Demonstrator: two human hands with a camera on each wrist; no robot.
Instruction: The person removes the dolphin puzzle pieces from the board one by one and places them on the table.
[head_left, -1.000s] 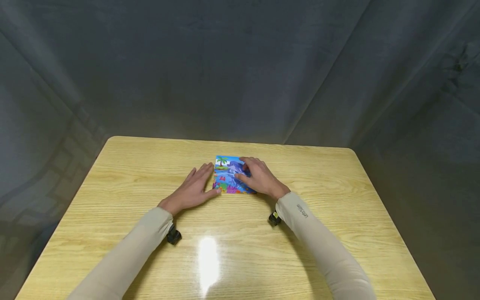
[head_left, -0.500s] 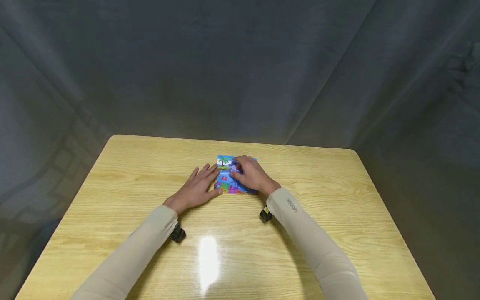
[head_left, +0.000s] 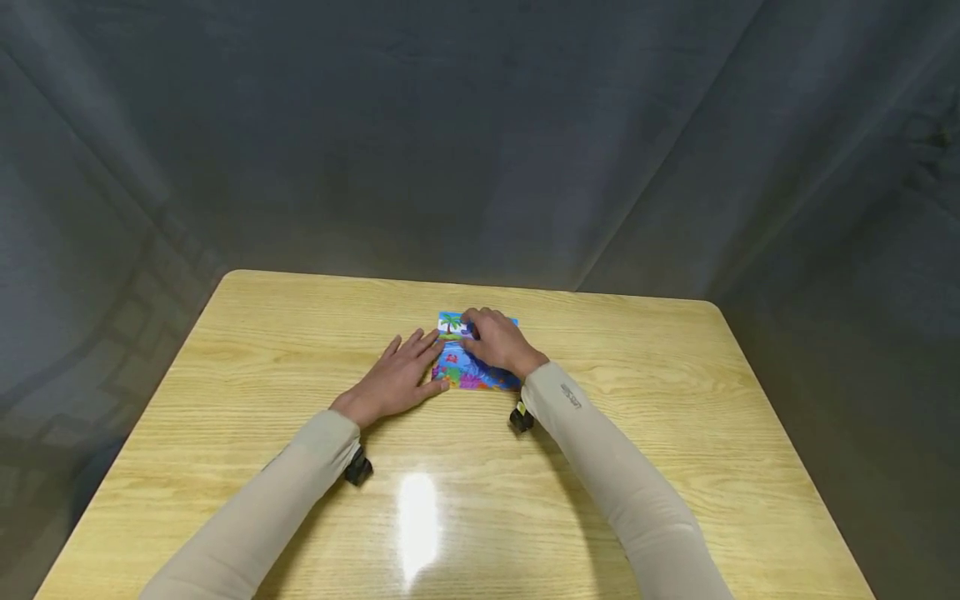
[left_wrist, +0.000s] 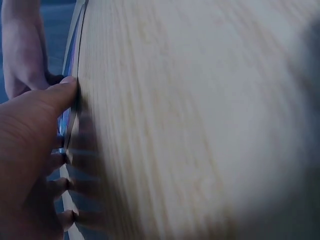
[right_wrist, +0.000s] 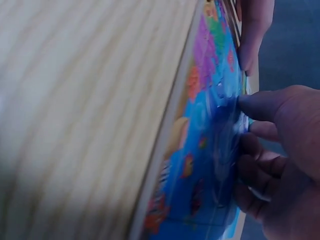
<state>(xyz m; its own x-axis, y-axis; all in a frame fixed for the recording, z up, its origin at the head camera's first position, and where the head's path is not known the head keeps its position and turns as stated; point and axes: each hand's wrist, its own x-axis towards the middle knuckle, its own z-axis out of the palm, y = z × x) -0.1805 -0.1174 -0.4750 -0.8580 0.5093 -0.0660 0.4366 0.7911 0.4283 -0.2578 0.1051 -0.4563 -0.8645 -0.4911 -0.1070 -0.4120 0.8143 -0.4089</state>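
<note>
A picture board (head_left: 476,379) with a glossy sea scene lies flat on the table: palm tree, dolphin, red crab, bright coral. Faint lines cross its surface (right_wrist: 200,165) in the right wrist view. My left hand (head_left: 393,379) rests flat with spread fingers along the board's left edge, its thumb at the near left corner. Over the upper middle of the picture, my right hand (head_left: 498,342) touches the surface with fingertips and thumb spread apart and slightly bent. It hides most of the dolphin. In the left wrist view, the left thumb (left_wrist: 65,92) presses at the board's edge.
The light wooden table (head_left: 637,433) has rounded far corners. Behind it and at both sides hang dark grey curtains (head_left: 450,142). A small black camera (head_left: 358,467) sits at the left wrist, another black camera (head_left: 521,417) at the right.
My right hand has slid left across the picture, from its right part towards the middle, covering more of the dolphin. My left hand has shifted slightly right, its fingers now overlapping the board's left edge.
</note>
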